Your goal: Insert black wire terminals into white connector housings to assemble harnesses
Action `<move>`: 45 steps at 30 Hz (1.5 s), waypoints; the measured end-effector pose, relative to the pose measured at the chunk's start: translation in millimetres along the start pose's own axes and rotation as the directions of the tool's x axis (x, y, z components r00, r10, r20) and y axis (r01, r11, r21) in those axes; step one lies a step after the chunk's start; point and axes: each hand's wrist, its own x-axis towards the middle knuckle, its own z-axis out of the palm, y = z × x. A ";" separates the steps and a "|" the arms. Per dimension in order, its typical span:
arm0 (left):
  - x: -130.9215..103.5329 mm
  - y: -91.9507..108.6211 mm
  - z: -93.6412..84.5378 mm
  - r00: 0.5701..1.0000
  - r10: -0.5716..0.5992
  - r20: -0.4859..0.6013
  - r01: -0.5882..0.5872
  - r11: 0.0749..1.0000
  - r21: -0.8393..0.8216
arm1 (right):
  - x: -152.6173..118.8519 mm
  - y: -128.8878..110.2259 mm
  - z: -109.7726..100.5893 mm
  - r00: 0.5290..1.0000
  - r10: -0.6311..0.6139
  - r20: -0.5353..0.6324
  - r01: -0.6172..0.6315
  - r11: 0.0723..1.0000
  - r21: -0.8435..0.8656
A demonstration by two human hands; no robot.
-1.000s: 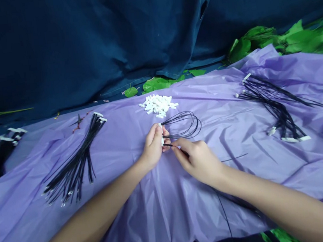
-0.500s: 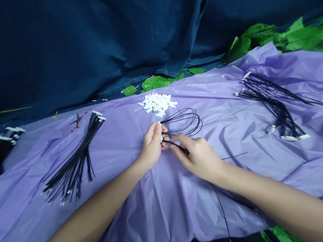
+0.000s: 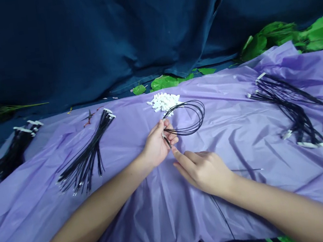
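Note:
My left hand is closed on a small white connector, gripped between thumb and fingers. Several thin black wires run out of this connector and curve to the right in a loop. Just below and to the right, my right hand has its index fingertip at a short black wire by the connector's lower end. Its other fingers are curled in. Loose black wire trails from under the right hand toward the front edge, and another wire end sticks out beyond the wrist.
Behind my hands lies a pile of white connectors on the purple sheet. Bundles of black wires lie at left, far left and right. Small scissors and green leaves are near the back edge.
The view has shifted left, so things appear further right. My right hand has moved slightly down from the connector, with its index finger straighter. The wire loop has turned rounder and higher.

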 end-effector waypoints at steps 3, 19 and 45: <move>-1.5 1.8 2.5 0.999 -0.012 0.045 0.011 1.000 0.014 | 0.7 0.9 -5.2 0.997 0.070 -0.010 -0.067 0.973 0.220; -5.1 2.0 -0.1 0.983 -0.060 0.171 0.060 0.998 0.005 | 3.7 4.1 -5.6 0.950 0.302 0.072 -0.244 0.582 0.776; -3.7 1.7 1.5 0.995 -0.087 0.056 0.091 0.993 -0.081 | 1.0 6.0 -2.1 0.987 0.113 0.115 -0.160 0.772 0.615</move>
